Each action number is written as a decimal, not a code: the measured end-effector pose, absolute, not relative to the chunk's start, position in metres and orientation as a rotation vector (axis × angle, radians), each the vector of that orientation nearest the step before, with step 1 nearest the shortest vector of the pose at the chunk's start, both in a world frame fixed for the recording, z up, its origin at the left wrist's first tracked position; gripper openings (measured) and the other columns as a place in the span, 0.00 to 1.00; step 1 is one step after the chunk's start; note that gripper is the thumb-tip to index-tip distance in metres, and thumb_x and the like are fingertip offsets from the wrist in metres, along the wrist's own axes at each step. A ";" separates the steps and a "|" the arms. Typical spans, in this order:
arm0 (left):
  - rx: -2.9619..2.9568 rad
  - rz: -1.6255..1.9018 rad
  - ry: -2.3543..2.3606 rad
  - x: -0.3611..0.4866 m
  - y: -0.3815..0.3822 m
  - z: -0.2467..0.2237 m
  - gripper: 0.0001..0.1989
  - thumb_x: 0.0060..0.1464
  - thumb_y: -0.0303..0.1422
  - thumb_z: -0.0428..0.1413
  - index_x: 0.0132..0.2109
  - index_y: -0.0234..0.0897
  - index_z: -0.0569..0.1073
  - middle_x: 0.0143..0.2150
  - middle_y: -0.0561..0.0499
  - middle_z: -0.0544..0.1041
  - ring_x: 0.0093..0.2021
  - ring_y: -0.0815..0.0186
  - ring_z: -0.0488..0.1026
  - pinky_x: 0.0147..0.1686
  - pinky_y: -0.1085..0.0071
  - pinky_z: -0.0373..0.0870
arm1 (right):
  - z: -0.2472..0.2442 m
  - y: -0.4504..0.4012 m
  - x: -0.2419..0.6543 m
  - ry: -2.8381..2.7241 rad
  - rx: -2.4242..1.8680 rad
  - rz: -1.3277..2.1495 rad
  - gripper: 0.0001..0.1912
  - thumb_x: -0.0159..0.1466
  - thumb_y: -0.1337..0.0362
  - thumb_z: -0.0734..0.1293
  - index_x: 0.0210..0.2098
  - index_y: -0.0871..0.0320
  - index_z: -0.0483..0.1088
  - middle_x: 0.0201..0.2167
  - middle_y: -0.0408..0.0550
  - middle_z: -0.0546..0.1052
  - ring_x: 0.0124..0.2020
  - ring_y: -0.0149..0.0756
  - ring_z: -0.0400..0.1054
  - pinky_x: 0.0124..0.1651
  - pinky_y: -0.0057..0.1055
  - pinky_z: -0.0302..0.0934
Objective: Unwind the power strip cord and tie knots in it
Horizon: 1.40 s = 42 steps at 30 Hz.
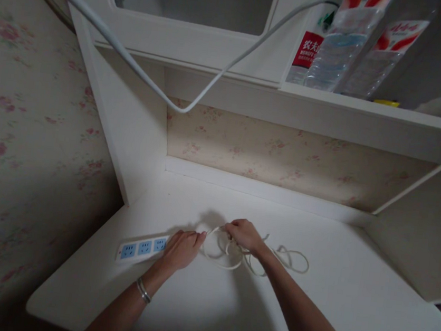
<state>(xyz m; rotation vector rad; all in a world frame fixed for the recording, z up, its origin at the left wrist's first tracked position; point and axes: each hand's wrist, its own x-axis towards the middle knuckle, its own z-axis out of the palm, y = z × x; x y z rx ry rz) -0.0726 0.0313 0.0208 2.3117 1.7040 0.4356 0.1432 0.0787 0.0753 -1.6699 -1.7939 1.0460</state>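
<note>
A white power strip with blue socket faces lies on the white desk at left. My left hand, with a silver bracelet at the wrist, covers its right end. Between this hand's thumb and fingers runs the strip's pale cord. A short way to the right, my right hand pinches the same cord, and a short stretch spans the two hands. Loose loops of cord lie on the desk under and beyond my right hand. Whether the left palm grips the strip itself is hidden.
A thick white cable hangs in a V in front of the cabinet. Plastic bottles stand on the upper right shelf. Flowered wallpaper covers the left wall, and a low ledge runs along the desk's back.
</note>
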 end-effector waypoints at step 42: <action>2.026 0.625 1.806 -0.084 0.076 0.005 0.16 0.59 0.26 0.46 0.50 0.36 0.73 0.50 0.45 0.76 0.50 0.64 0.71 0.50 0.72 0.63 | 0.027 -0.014 0.099 -2.096 -1.543 0.871 0.11 0.59 0.66 0.64 0.42 0.53 0.71 0.32 0.47 0.78 0.32 0.38 0.72 0.34 0.29 0.56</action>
